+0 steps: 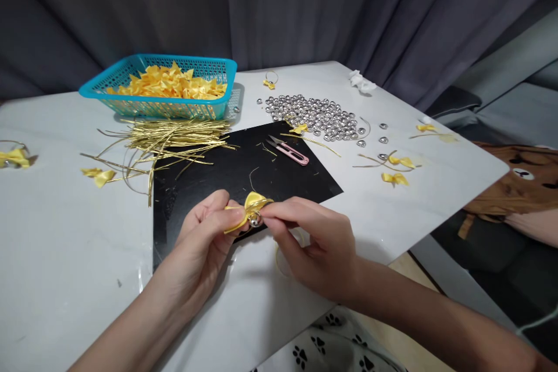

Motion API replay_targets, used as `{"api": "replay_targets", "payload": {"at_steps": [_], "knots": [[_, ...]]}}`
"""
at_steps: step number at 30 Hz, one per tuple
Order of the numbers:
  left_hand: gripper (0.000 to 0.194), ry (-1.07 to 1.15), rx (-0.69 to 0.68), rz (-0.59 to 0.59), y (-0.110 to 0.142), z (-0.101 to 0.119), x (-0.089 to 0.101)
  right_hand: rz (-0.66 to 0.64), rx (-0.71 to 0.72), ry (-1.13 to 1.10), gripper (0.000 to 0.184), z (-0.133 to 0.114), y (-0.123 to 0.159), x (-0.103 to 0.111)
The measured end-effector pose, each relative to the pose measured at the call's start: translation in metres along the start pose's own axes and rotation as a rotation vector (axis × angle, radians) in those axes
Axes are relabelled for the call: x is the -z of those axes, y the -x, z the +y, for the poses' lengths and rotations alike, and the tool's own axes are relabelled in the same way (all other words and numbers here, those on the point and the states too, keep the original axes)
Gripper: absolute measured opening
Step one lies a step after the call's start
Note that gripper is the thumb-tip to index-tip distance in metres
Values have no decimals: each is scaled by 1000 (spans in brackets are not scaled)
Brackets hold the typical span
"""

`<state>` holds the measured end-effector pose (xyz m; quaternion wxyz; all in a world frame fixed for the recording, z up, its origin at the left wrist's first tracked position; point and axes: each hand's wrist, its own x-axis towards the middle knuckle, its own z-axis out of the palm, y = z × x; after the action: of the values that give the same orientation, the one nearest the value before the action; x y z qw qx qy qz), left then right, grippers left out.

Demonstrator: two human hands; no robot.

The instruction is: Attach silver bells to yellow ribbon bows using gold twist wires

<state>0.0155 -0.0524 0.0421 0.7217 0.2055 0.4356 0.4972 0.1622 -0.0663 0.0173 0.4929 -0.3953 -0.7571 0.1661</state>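
My left hand [204, 238] and my right hand [314, 244] meet over the near edge of a black mat [226, 180]. Between their pinched fingertips sits a small yellow ribbon bow [253, 202] with a silver bell [255, 220] hanging under it. The left fingers pinch the bow's left side and a gold wire tail. The right thumb and forefinger pinch its right side. Both hands are closed on the piece, just above the mat.
A blue basket [131, 106] full of yellow bows stands at the back left. Gold wire ties [174, 136] lie in front of it. Pink snips [290, 151] rest on the mat, silver bells [318, 116] are piled behind. Finished bows [394, 178] are scattered on the white table [65, 244].
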Motion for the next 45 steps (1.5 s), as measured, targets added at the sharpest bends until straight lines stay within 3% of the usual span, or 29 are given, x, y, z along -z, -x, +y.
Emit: {"api": "replay_targets", "payload": {"at_steps": [8, 18, 24, 31, 36, 45], "knots": [[33, 23, 46, -28, 0, -5, 0, 19, 43, -13, 14, 0, -1, -1], [30, 107, 100, 66, 1, 1, -2, 14, 36, -59, 16, -1, -1, 1], [29, 71, 72, -5, 1, 1, -2, 23, 71, -50, 14, 1, -1, 0], [32, 65, 64, -53, -1, 1, 0, 24, 136, -74, 42, 5, 2, -1], [31, 90, 56, -45, -1, 0, -1, -70, 164, -38, 34, 7, 0, 2], [32, 79, 53, -25, -2, -1, 1, -31, 81, -68, 25, 3, -1, -1]]}}
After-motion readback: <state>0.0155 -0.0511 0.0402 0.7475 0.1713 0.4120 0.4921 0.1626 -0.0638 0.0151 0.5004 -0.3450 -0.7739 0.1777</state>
